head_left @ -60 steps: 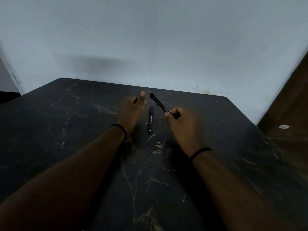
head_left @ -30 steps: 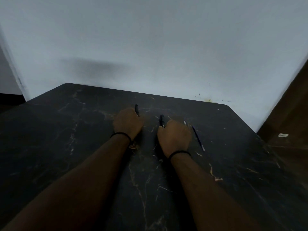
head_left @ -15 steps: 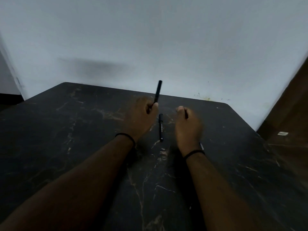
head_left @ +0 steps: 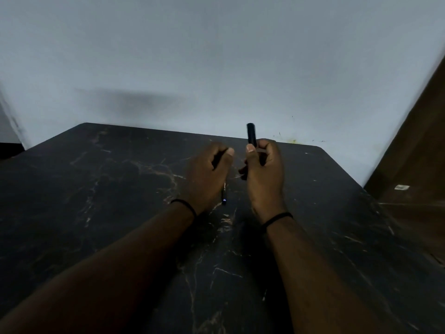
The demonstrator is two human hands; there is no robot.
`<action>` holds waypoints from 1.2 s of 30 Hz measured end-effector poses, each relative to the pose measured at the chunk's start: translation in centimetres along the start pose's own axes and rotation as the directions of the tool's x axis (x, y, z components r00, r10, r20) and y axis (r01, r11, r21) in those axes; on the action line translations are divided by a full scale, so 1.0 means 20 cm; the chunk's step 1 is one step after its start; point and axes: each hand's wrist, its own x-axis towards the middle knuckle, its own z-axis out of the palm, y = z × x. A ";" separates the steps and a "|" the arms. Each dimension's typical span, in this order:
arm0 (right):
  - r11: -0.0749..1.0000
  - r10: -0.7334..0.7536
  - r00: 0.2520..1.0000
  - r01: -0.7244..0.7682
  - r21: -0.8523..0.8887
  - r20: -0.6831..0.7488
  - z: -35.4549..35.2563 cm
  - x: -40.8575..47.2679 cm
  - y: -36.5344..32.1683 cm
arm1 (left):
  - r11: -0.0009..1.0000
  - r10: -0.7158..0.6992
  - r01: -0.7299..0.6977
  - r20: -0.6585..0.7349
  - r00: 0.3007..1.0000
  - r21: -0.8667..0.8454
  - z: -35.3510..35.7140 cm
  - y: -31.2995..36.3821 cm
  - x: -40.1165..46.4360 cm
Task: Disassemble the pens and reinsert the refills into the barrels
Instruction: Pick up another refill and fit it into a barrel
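While both hands sit raised over the table [head_left: 96, 189], the right hand [head_left: 263, 174] has its fingers [head_left: 250, 148] curled tight round a black pen barrel [head_left: 251, 134], thumb pressed up its near side; the barrel stands about upright, top end poking out above the fist, with a dark lower end showing below the thumb. Left hand [head_left: 208, 175] is also closed, thumb and forefinger pinched on a thin dark part [head_left: 218, 159]; too dim to tell what it is. A second pen [head_left: 224, 194] lies on the tabletop just below the left palm, partly hidden by it, blue end toward the camera. Hands are near each other, not touching. Black band on each wrist. Black marble-look table, pale wall [head_left: 216, 56] behind.
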 end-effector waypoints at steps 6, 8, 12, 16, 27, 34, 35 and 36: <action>0.874 -0.082 0.935 0.234 -0.426 0.345 0.01 -0.07 0.00 | 0.997 0.017 0.002 -0.245 0.969 0.076 -0.07 0.02 0.04; 0.836 -0.103 0.914 0.293 -0.464 0.391 0.02 -0.09 -0.02 | 0.990 0.014 0.022 -0.256 0.966 0.136 -0.08 0.01 0.04; 0.770 -0.001 0.888 0.294 -0.566 0.460 0.05 -0.11 -0.07 | 0.979 0.063 -0.011 -0.252 0.966 0.203 -0.11 -0.04 0.05; 0.794 0.082 0.889 0.215 -0.568 0.451 0.04 -0.11 -0.08 | 0.978 0.088 -0.044 -0.214 0.973 0.204 -0.11 -0.03 0.04; 0.720 0.021 0.911 0.272 -0.638 0.413 0.06 -0.13 -0.09 | 0.969 -0.204 0.181 -0.138 0.969 -0.166 -0.11 -0.06 0.06; 0.753 0.042 0.922 0.223 -0.619 0.384 0.09 -0.16 -0.04 | 0.962 -0.236 0.204 -0.174 0.956 -0.184 -0.15 -0.03 0.06; 0.746 0.048 0.916 0.233 -0.624 0.399 0.09 -0.16 -0.03 | 0.951 -0.276 0.237 -0.205 0.939 -0.198 -0.16 -0.02 0.07; 0.729 0.050 0.911 0.247 -0.638 0.410 0.08 -0.15 -0.03 | 0.936 -0.330 0.281 -0.251 0.910 -0.212 -0.17 -0.02 0.08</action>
